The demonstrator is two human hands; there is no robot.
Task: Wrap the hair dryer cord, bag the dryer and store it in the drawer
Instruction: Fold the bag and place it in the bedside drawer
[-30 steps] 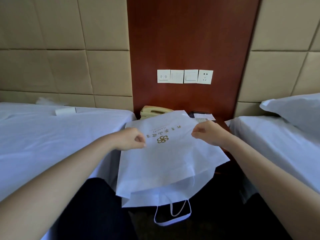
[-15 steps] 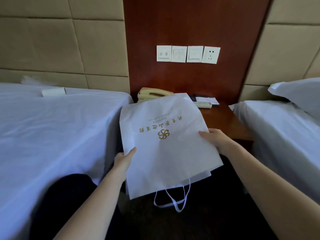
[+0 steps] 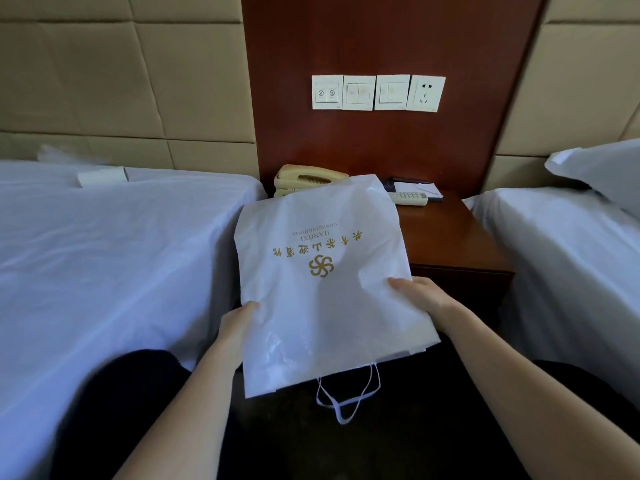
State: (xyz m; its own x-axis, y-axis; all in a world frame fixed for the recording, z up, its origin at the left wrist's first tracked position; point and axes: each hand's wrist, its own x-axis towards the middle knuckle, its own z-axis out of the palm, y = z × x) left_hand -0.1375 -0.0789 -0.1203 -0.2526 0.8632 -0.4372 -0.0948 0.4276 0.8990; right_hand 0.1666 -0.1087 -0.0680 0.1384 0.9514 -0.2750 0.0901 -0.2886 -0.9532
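Observation:
A flat white bag [image 3: 322, 306] with a gold flower logo and gold lettering hangs between the two beds, its mouth and white cord handles [image 3: 346, 396] pointing down toward me. My left hand [image 3: 237, 323] grips its left edge. My right hand [image 3: 420, 296] holds its right side, fingers on top. The bag's far end rests over the front of the wooden nightstand [image 3: 453, 244]. No hair dryer or cord shows. The nightstand's drawer front is mostly hidden behind the bag and my right arm.
A beige telephone [image 3: 304, 178], a remote control [image 3: 408, 198] and a notepad [image 3: 419, 188] lie on the nightstand. White beds flank it, left [image 3: 104, 254] and right [image 3: 571, 254], with a pillow [image 3: 602, 171] on the right one. Switches and a socket [image 3: 377, 92] sit on the wall panel.
Both hands slid from the bag's far end down to its sides nearer me. The bag now lies lower and flatter, and the view has tilted down and closer.

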